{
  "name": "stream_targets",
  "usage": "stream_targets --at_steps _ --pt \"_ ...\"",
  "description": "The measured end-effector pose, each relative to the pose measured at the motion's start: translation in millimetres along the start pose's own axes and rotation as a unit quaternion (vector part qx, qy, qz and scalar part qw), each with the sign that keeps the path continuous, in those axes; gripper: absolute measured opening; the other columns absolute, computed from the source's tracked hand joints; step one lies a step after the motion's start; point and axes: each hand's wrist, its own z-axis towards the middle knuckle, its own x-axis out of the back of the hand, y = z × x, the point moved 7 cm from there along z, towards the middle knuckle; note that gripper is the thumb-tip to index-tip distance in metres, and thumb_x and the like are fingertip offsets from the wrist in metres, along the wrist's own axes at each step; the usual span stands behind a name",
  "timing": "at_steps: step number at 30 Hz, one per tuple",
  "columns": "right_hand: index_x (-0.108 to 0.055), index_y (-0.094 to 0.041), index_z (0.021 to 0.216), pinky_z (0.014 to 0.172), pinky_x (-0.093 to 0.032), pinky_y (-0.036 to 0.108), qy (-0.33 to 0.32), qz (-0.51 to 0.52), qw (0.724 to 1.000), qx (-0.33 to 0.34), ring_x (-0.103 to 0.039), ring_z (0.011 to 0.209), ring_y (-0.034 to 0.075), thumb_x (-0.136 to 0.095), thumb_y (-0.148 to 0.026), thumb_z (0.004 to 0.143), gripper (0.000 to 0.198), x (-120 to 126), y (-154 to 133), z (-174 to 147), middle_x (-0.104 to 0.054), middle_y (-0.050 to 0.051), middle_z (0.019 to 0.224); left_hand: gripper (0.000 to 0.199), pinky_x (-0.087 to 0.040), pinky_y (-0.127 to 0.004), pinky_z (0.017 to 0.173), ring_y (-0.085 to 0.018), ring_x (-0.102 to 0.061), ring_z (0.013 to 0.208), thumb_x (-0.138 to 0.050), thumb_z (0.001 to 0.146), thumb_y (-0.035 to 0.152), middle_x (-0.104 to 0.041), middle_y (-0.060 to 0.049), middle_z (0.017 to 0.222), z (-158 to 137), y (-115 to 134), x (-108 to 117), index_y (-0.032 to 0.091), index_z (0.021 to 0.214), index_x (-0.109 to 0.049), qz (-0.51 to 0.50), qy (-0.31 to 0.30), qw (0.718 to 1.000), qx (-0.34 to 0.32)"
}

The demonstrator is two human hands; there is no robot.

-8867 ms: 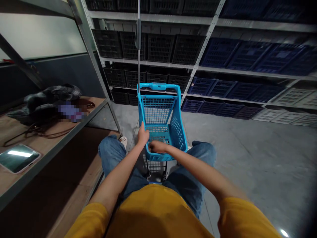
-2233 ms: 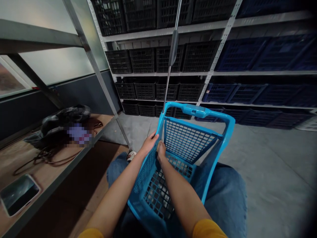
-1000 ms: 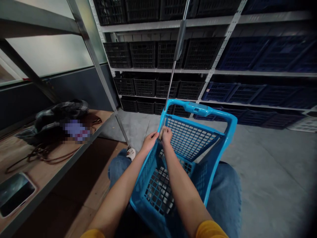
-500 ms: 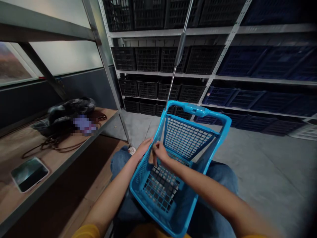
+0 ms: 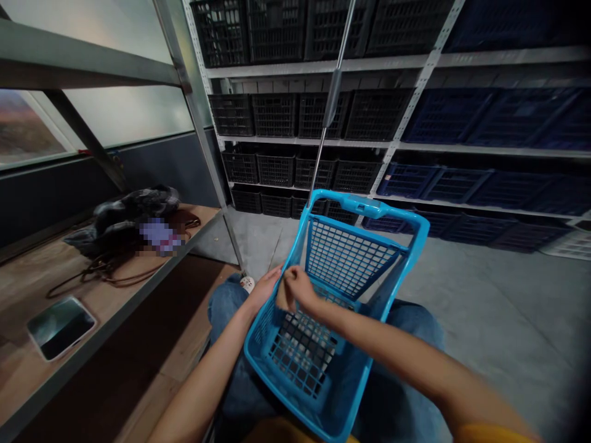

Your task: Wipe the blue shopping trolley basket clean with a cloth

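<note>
A blue shopping basket (image 5: 344, 394) with a mesh bottom and a raised handle stands between my knees, tilted in view. My left hand (image 5: 266, 288) lies against the outside of its left wall, just below the rim, with the fingers stretched out. Inside the basket, my right hand (image 5: 299, 286) is closed around a tan piece of cloth (image 5: 285, 296). The cloth hangs from the fist against the inner left wall. Part of the cloth is hidden in the fingers.
A wooden-topped shelf (image 5: 23, 271) at left holds a phone (image 5: 61, 327), a dark bundle of fabric (image 5: 133, 206) and brown straps. Behind the basket rises a metal pole (image 5: 333, 98). Racks of black crates (image 5: 277, 114) and dark blue crates (image 5: 455, 114) line the back.
My right fist has shifted slightly within the basket, and more of the cloth shows below it. My left hand has slid slightly down the wall. The view has tilted a little.
</note>
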Motion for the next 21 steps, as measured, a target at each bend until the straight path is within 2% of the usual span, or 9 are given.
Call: stream_targets --at_steps 1,3,4,8,10,13,17,19,21 --pt "-0.06 -0.023 0.074 0.069 -0.045 0.027 -0.039 0.0 0.999 0.009 -0.056 0.071 0.017 -0.055 -0.022 0.071 0.006 -8 5 -13 -0.061 -0.003 0.071 0.048 -0.037 -0.042 0.116 -0.028 -0.056 0.131 -0.069 0.079 0.053 -0.066 -0.007 0.132 0 2 1 0.024 0.117 -0.072 0.016 0.006 1.0 -0.006" --pt "-0.061 -0.023 0.073 0.068 -0.044 0.027 -0.063 -0.003 0.998 0.013 -0.055 0.071 0.017 -0.055 -0.02 0.069 0.007 -11 6 -19 -0.06 -0.003 0.07 0.048 -0.036 -0.042 0.117 -0.028 -0.056 0.131 -0.069 0.079 0.054 -0.067 -0.008 0.131 0 4 1 0.023 0.116 -0.073 0.027 0.012 1.0 -0.009" --pt "-0.061 -0.023 0.073 0.069 -0.044 0.027 -0.046 -0.001 0.999 0.011 -0.055 0.072 0.017 -0.054 -0.02 0.069 0.008 -7 2 -11 -0.061 -0.003 0.071 0.05 -0.037 -0.043 0.117 -0.028 -0.056 0.131 -0.069 0.079 0.054 -0.066 -0.008 0.131 -1 4 0 0.022 0.117 -0.072 0.021 0.01 1.0 -0.006" --pt "-0.058 -0.022 0.079 0.074 -0.044 0.027 0.1 0.035 0.994 -0.002 -0.056 0.078 0.017 -0.051 -0.02 0.069 0.013 25 -28 53 -0.061 -0.002 0.077 0.062 -0.039 -0.043 0.115 -0.028 -0.056 0.13 -0.07 0.078 0.057 -0.064 -0.009 0.134 -4 2 -6 0.02 0.128 -0.066 -0.015 -0.013 1.0 0.01" --pt "-0.057 -0.022 0.082 0.075 -0.045 0.027 0.133 0.035 0.991 0.005 -0.056 0.078 0.017 -0.051 -0.02 0.069 0.014 31 -35 69 -0.061 -0.002 0.08 0.064 -0.04 -0.042 0.114 -0.027 -0.057 0.129 -0.069 0.078 0.058 -0.065 -0.009 0.133 -6 2 -7 0.021 0.13 -0.065 -0.017 -0.018 1.0 0.015" --pt "-0.056 -0.023 0.079 0.075 -0.045 0.028 0.129 -0.001 0.992 0.012 -0.056 0.078 0.018 -0.052 -0.023 0.072 0.008 23 -15 47 -0.06 -0.001 0.078 0.061 -0.039 -0.041 0.115 -0.027 -0.057 0.129 -0.068 0.08 0.059 -0.065 -0.008 0.134 -8 4 -6 0.022 0.128 -0.066 0.0 -0.007 1.0 0.009" --pt "-0.053 -0.024 0.074 0.066 -0.045 0.028 0.055 0.01 0.998 -0.043 -0.056 0.07 0.018 -0.054 -0.025 0.073 0.001 0 33 3 -0.059 -0.001 0.069 0.055 -0.034 -0.041 0.118 -0.026 -0.054 0.132 -0.072 0.078 0.054 -0.064 -0.007 0.135 -8 13 -8 0.021 0.122 -0.069 0.035 -0.006 0.999 -0.026" --pt "-0.052 -0.025 0.075 0.056 -0.042 0.028 0.045 0.032 0.994 -0.091 -0.053 0.058 0.017 -0.053 -0.025 0.074 0.001 -3 43 5 -0.055 -0.003 0.06 0.056 -0.035 -0.041 0.118 -0.026 -0.054 0.132 -0.075 0.076 0.051 -0.065 -0.007 0.135 -8 15 -12 0.022 0.123 -0.069 0.024 -0.017 0.999 -0.028" --pt "-0.051 -0.025 0.079 0.047 -0.036 0.027 0.052 0.065 0.989 -0.123 -0.046 0.046 0.016 -0.049 -0.027 0.077 0.003 0 39 25 -0.049 -0.006 0.051 0.058 -0.038 -0.041 0.116 -0.027 -0.055 0.131 -0.078 0.074 0.049 -0.065 -0.008 0.134 -8 14 -15 0.022 0.124 -0.068 -0.001 -0.025 1.0 -0.016"
